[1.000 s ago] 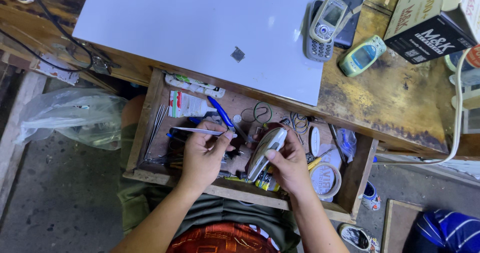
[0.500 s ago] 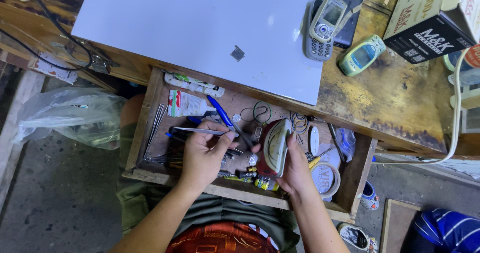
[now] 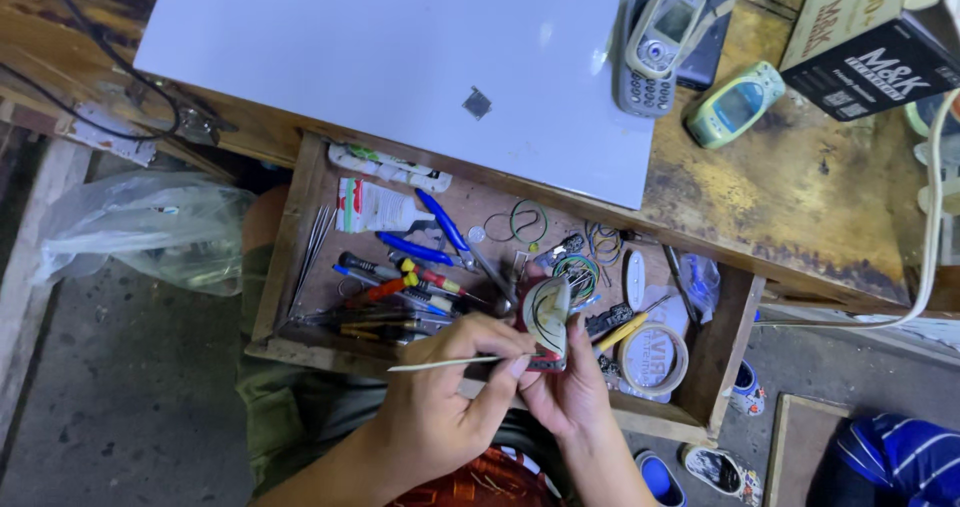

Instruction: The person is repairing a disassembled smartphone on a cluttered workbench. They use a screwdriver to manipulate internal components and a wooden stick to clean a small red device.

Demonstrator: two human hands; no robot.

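A phone casing (image 3: 548,319) is being gripped in the right hand (image 3: 567,392) over the drawer's (image 3: 290,237) front edge, while a thin stick (image 3: 440,364) is being pinched by the left hand (image 3: 450,387).

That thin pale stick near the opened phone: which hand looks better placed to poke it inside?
Probably the left. The left hand pinches the thin stick, its tip touching the opened phone. The right hand grips that phone from below, so it seems busy steadying it.

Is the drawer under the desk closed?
No, the wooden drawer is pulled out, its tools exposed, with both hands working over its front edge.
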